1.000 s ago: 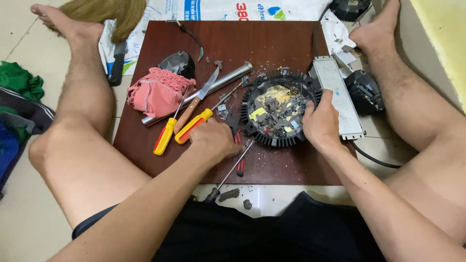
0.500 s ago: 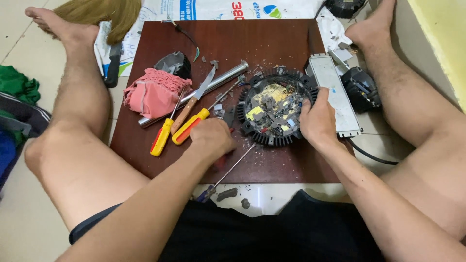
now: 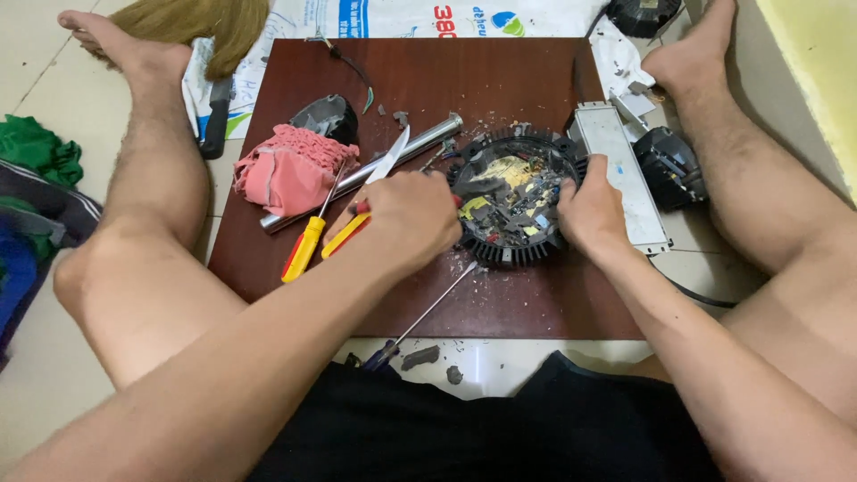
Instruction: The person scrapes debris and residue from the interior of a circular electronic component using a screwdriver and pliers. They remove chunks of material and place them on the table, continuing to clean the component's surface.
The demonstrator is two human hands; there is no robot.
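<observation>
Sitting on a pale tiled floor (image 3: 54,62), a person has bare legs on both sides of a dark red-brown wooden board (image 3: 500,85) that looks smooth and has grey crumbs on it. Near the middle of the board, a bit toward 3 o'clock, lies a round black lamp body (image 3: 513,207) with ribbed fins around its rim and broken yellow and grey bits inside. The left hand (image 3: 406,219) is curled closed around a red-handled tool (image 3: 361,208) at the lamp's 9 o'clock edge. The right hand (image 3: 591,214) grips the rim at 3 o'clock, with fingers bent over it. Just beside that hand lies a long white metal box (image 3: 625,178), partly off the board. Toward 9 o'clock from the lamp are a shiny silver tube (image 3: 420,143), a yellow-handled screwdriver (image 3: 306,245), and a soft, bumpy pink cloth (image 3: 287,170). A thin long screwdriver (image 3: 420,317) lies at 6 o'clock and sticks out over the board's near edge. At 12 o'clock, a white woven sack (image 3: 402,18) with blue, red and green print lies flat under the far edge of the board. A straw broom head (image 3: 192,20) is at 11 o'clock, and green cloth (image 3: 36,147) is heaped far out at 9 o'clock.
</observation>
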